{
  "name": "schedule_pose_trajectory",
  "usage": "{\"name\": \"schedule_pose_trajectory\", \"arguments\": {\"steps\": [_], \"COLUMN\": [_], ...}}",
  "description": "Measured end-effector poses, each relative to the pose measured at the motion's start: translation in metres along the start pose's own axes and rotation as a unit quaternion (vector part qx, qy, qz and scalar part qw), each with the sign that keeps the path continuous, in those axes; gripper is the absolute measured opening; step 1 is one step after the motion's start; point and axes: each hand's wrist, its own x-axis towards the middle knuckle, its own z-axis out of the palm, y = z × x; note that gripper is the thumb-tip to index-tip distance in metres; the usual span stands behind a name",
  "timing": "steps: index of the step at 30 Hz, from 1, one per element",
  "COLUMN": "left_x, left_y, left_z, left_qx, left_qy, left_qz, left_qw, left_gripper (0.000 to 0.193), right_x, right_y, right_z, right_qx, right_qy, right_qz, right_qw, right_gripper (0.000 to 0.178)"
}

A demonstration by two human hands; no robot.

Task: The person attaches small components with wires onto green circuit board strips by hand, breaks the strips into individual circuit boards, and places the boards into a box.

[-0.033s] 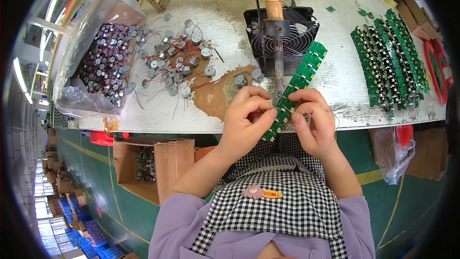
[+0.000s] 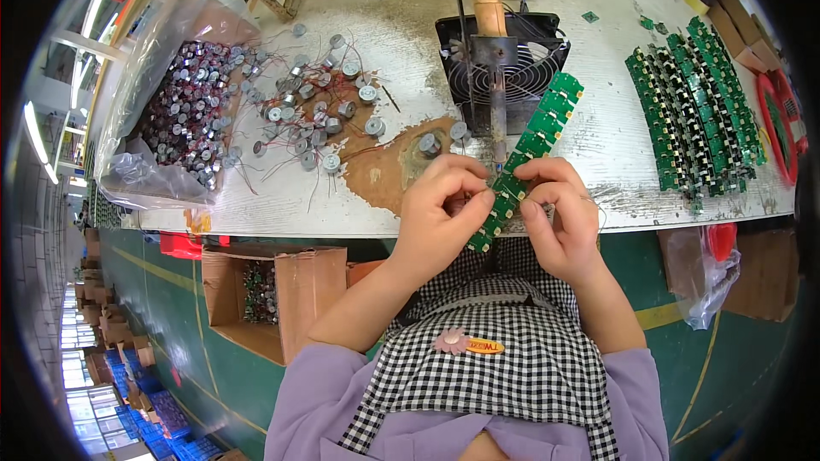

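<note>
A long green strip of circuit boards (image 2: 547,115) slants from beside the fan down to the table's front edge. My right hand (image 2: 564,218) pinches its right edge between thumb and fingers. On the other side my left hand (image 2: 446,209) is closed, with thumb and fingertips together against the strip; what lies between them is hidden. Just above the fingertips, the tip of an upright soldering iron (image 2: 498,111) with a tan handle comes down close to the strip. Small round silver motors (image 2: 375,126) with thin red wires lie loose to the left of my left hand.
A plastic-lined box (image 2: 128,179) full of motors stands at the left. Behind the iron is a black fan (image 2: 547,34). Stacked green board strips (image 2: 696,111) lie at the right, near a red tape ring (image 2: 773,132). Below the table sits an open cardboard box (image 2: 307,290).
</note>
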Motion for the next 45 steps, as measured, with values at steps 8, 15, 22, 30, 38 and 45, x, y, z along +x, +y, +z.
{"name": "schedule_pose_trajectory", "arguments": {"steps": [8,15,22,30,38,45], "left_x": [0.007,0.012,0.002,0.009,0.017,0.014], "left_y": [0.006,0.014,0.012,0.015,0.015,0.02], "left_z": [0.006,0.008,0.008,-0.004,-0.007,-0.005], "left_qx": [-0.105,-0.125,-0.086,-0.044,-0.034,-0.052], "left_qy": [0.024,0.044,0.027,-0.055,-0.054,-0.043], "left_qz": [-0.104,-0.086,-0.083,-0.11,-0.103,-0.134], "left_qw": [0.989,0.987,0.992,0.991,0.993,0.989], "left_gripper": [0.006,0.006,0.007,0.006,0.007,0.01], "right_x": [0.006,0.014,-0.002,-0.003,0.007,0.003], "right_y": [-0.005,-0.003,-0.005,-0.006,-0.004,-0.003], "right_z": [-0.002,0.0,0.002,0.006,0.009,0.01], "right_qx": [-0.02,-0.031,0.009,0.006,-0.042,-0.034], "right_qy": [-0.014,-0.003,-0.002,0.012,0.02,0.022], "right_qz": [-0.01,-0.031,-0.001,0.0,-0.021,-0.023], "right_qw": [1.0,0.999,1.0,1.0,0.999,0.999], "right_gripper": [0.011,0.011,0.011,0.01,0.009,0.012]}}
